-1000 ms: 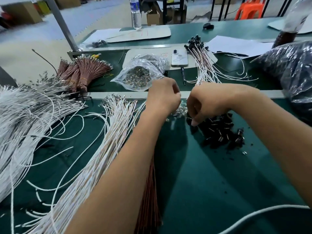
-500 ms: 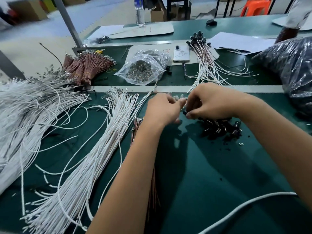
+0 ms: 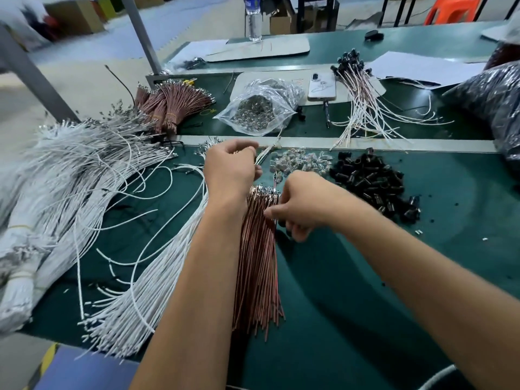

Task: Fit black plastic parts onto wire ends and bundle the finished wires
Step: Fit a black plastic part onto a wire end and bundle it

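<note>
The left hand (image 3: 229, 170) is pinching a thin white wire (image 3: 266, 152) between curled fingers above the green counter (image 3: 351, 291), while the right hand (image 3: 302, 205) is reaching with curled fingers into the top of the reddish-brown wire bundle (image 3: 257, 266) lying between the two forearms; whether it is gripping a wire cannot be told. The pile of black plastic parts (image 3: 371, 180) is sitting just right of the hands, beside a heap of small metal pieces (image 3: 299, 161), and loose white wires (image 3: 135, 277) are fanning out to the left.

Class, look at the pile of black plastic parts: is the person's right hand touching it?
Apart. The head view shows bare green table between the right hand and the pile of black plastic parts.
</note>
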Available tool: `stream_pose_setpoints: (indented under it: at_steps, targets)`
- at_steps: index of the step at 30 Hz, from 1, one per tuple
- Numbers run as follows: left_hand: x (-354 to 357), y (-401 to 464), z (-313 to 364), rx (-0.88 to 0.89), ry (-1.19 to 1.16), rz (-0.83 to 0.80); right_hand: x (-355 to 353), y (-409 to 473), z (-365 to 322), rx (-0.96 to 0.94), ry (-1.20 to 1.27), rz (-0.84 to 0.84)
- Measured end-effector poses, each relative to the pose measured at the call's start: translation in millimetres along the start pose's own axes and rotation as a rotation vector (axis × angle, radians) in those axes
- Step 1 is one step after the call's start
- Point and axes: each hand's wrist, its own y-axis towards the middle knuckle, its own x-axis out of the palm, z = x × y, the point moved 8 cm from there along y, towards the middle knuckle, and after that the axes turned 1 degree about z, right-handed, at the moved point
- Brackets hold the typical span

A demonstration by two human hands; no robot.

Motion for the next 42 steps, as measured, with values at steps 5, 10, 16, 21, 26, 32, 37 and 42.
stream_pose_setpoints:
  at_steps: [5,10,16,21,26,32,37,42]
  targets:
    - [1,-4,-2,-0.022,-0.06,0.021,7,8,-3,0.094,0.24,0.052]
    - [1,-6,0,-0.018,-0.087,0.046,1,4,10,0.116,0.43,0.044]
    - [20,-15,7,0.015,-0.105,0.003,-37,-11,24,0.037,0.823,0.102]
    - [98,-61,-4,-0.062,-0.076,-0.322,-115,-43,68,-0.085,1.006,0.583]
    - [160,-97,-24,-0.123,-0.095,-0.468,-144,-75,112,-0.127,1.038,0.809]
    - [166,-98,-21,0.038,-0.161,-0.309,-106,-79,127,-0.113,0.91,0.588]
    - [157,-94,-24,0.087,-0.132,-0.252,-100,-77,129,-0.163,0.925,0.627]
    - [140,-92,-9,0.381,0.056,-0.311,-106,-85,136,-0.27,1.038,0.708]
